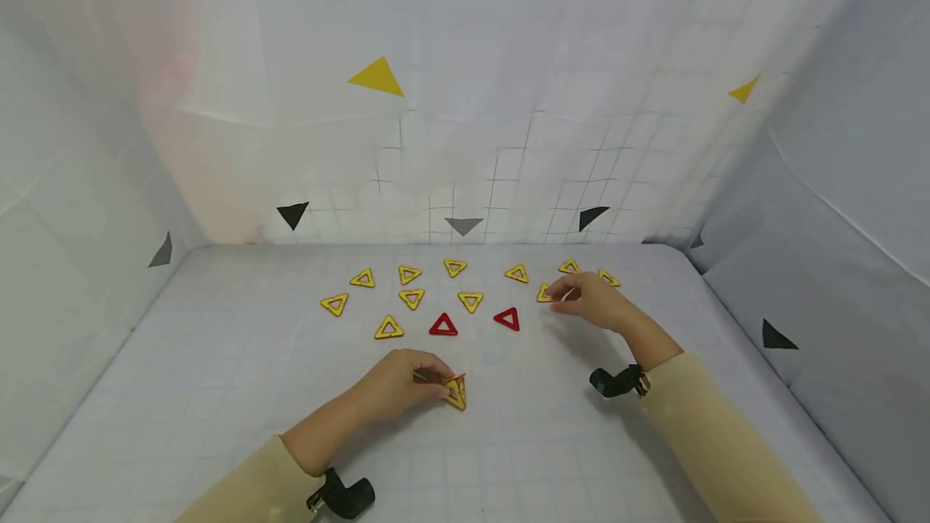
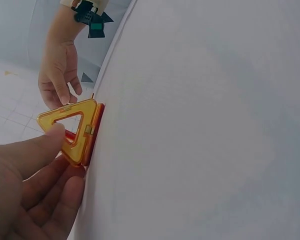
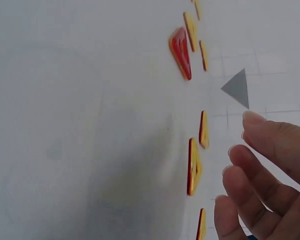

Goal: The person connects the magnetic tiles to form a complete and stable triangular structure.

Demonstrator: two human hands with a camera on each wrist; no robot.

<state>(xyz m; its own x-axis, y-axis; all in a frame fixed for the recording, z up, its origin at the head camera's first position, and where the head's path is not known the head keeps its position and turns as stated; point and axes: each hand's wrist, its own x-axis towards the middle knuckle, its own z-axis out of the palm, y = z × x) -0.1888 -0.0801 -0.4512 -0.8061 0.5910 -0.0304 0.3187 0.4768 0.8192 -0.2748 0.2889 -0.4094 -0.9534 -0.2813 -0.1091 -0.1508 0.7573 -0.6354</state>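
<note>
Triangle (image 2: 86, 125), yellow with red behind, is pinched by left hand (image 1: 398, 386) at one side, which we judge leaves its other edges free; contact with table (image 1: 530, 458) unclear. Right hand (image 1: 594, 302), fingers loosely spread, seems to hold nothing by a yellow piece (image 1: 543, 298); other pieces (image 1: 443, 332) lie spaced apart, so we reckon each grasps easily alone

yellow triangle (image 1: 541, 294) partly hidden behind fingers (image 1: 567, 282), sleeves (image 1: 250, 487) cut off by bottom edge
</note>
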